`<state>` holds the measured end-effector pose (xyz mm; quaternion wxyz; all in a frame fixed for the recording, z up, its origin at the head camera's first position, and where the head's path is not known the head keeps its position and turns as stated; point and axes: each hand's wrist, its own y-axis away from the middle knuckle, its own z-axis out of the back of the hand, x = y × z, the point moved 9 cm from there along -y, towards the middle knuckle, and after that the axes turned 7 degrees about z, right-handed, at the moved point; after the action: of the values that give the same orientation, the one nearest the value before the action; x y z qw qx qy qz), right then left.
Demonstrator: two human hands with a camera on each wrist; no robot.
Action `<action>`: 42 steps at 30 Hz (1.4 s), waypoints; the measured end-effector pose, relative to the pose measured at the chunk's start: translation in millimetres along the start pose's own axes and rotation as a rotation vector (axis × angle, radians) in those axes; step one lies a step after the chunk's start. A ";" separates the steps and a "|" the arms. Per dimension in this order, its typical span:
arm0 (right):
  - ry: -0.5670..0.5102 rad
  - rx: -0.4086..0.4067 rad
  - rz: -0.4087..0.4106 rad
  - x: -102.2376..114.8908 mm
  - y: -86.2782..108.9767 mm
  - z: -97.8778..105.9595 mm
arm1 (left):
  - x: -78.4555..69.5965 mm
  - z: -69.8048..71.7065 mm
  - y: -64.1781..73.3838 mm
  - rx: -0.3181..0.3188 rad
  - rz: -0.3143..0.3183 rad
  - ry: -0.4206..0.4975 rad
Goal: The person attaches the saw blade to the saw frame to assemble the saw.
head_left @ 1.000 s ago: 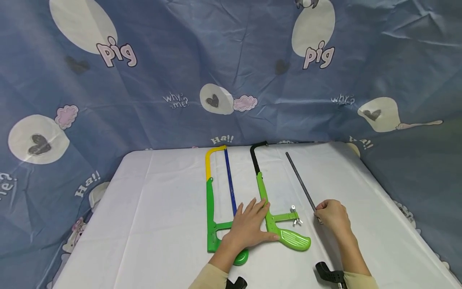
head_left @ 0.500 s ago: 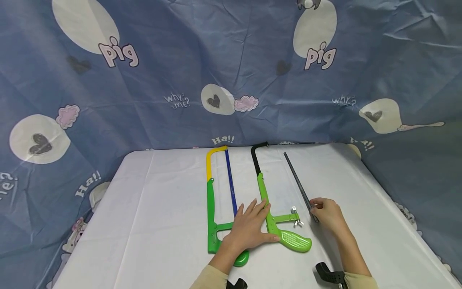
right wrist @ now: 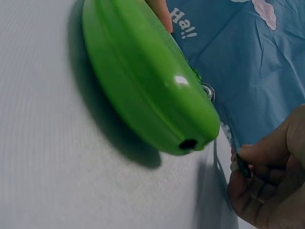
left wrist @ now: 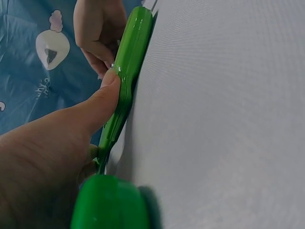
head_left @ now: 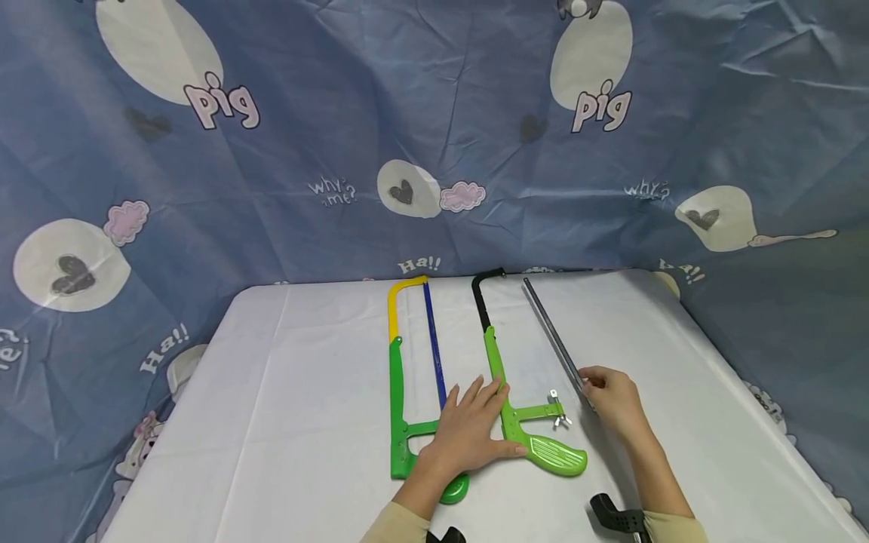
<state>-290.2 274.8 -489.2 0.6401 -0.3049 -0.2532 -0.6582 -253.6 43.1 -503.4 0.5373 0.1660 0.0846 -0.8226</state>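
A lime-green hacksaw frame (head_left: 495, 358) with a black front arm lies on the white table, with no blade fitted. My left hand (head_left: 468, 430) rests across it, fingers spread over the frame and thumb on the handle (left wrist: 131, 52). To the right, my right hand (head_left: 614, 400) pinches the near end of a long grey hacksaw blade (head_left: 553, 332) between thumb and fingers. That blade slants up and leftward, beside the frame. Its dark near end (right wrist: 243, 166) shows at the fingertips in the right wrist view. A wing nut (head_left: 561, 421) sits on the frame's side bracket.
Left of the lime frame lies a second hacksaw (head_left: 397, 392), green and yellow with a blue blade (head_left: 433, 332); my left hand and forearm cover part of it. A blue printed cloth (head_left: 326, 136) hangs behind the white-covered table (head_left: 312, 407).
My right hand has shifted slightly left and forward. The grey blade's far end has swung left, closer to the frame's black arm. My left hand stays in place.
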 end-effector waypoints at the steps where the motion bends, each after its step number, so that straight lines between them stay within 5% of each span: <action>1: -0.008 -0.003 0.003 0.9 -0.9 -0.2 | 0.0 0.6 -0.1 -0.002 0.000 0.002; 42: -0.136 0.074 0.028 27.1 -27.7 -20.8 | 2.1 0.4 4.2 -0.012 -0.003 0.015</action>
<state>-319.3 242.5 -482.2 0.6414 -0.3285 -0.3158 -0.6172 -250.5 39.5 -503.7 0.5361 0.1688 0.0937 -0.8218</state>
